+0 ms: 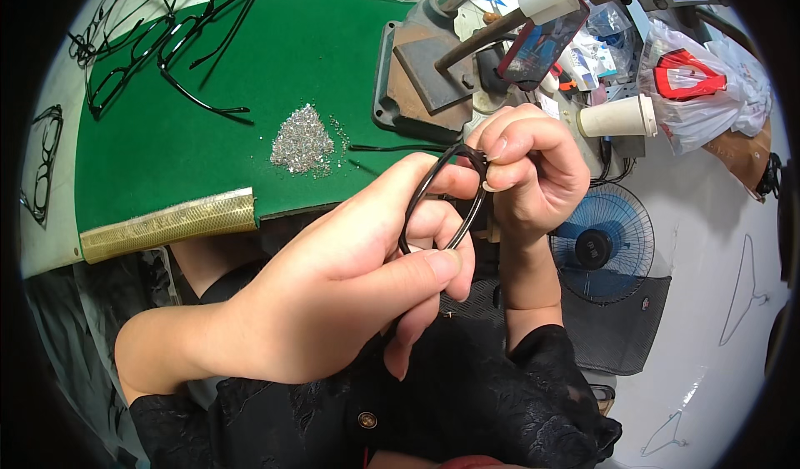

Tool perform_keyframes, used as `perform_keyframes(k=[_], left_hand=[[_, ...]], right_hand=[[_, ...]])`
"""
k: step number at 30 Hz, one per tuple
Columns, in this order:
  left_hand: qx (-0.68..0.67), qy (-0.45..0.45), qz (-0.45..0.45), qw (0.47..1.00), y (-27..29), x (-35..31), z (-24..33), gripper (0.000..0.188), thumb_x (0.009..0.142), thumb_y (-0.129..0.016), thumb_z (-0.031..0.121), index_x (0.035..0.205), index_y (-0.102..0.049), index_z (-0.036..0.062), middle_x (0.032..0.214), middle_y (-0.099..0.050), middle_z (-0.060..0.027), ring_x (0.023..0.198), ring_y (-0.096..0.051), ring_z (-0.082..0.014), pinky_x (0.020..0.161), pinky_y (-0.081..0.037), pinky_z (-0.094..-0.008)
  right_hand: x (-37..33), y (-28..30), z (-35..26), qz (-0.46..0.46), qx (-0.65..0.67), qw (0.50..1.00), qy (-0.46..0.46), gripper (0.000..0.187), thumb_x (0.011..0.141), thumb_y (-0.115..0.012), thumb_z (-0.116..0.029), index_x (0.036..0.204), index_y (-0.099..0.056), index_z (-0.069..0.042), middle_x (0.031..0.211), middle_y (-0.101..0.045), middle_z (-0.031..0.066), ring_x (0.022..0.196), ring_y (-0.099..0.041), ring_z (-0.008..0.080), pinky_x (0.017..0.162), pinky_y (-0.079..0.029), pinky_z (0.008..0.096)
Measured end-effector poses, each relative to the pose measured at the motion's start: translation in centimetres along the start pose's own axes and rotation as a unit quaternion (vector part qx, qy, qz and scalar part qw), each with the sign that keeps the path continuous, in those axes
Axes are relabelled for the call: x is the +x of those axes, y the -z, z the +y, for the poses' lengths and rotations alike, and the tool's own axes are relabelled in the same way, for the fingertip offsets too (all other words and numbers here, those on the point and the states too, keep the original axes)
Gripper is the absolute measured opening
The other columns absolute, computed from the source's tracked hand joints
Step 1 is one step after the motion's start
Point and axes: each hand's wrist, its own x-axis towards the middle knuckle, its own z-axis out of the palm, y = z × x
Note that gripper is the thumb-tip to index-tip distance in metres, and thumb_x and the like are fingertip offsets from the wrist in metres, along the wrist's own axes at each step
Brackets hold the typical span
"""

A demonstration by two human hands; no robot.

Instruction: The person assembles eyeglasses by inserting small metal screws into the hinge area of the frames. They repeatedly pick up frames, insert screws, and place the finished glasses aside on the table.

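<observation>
My left hand [358, 260] is closed round a black eyeglass frame [412, 210], holding it up in front of the green mat's near edge. One rim faces me, and a thin black temple [392, 148] sticks out to the left beyond my fingers. At the frame's upper right edge, my right hand [533, 165] is pinched, thumb against forefinger, touching the frame. Whatever lies between those fingertips is too small or hidden to make out. To the left of the frame, a heap of tiny silvery metal pieces [303, 141] lies on the green mat [217, 152], with loose bits scattered beside it.
Several black eyeglass frames [167, 44] lie at the far left, and another [43, 165] at the table's left edge. A metal press stand [425, 77] is at the back. On the right are a paper cup [617, 117], plastic bags [700, 81] and a blue fan [604, 244].
</observation>
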Motion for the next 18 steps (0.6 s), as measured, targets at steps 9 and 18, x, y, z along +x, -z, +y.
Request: perform_keyframes(k=[9, 18], left_hand=[[0.046, -0.010, 0.004, 0.999, -0.08, 0.00, 0.00, 0.045, 0.093, -0.046, 0.005, 0.134, -0.028, 0.0003, 0.090, -0.053, -0.0136, 0.052, -0.050, -0.0116, 0.045, -0.047, -0.0220], [0.120, -0.020, 0.000, 0.993, -0.12, -0.10, -0.04, 0.044, 0.094, -0.042, 0.003, 0.134, -0.026, -0.0006, 0.090, -0.053, -0.0134, 0.055, -0.050, -0.0105, 0.045, -0.046, -0.0205]], right_hand=[[-0.49, -0.66, 0.19, 0.019, 0.067, 0.996, -0.046, 0.015, 0.087, -0.066, -0.009, 0.084, -0.057, 0.002, 0.076, -0.058, 0.0086, 0.068, -0.057, 0.0149, 0.062, -0.047, 0.0246], [-0.53, -0.26, -0.23, 0.007, 0.157, 0.981, -0.115, 0.013, 0.084, -0.067, -0.006, 0.085, -0.057, 0.002, 0.079, -0.057, 0.0079, 0.071, -0.057, 0.0134, 0.064, -0.047, 0.0237]])
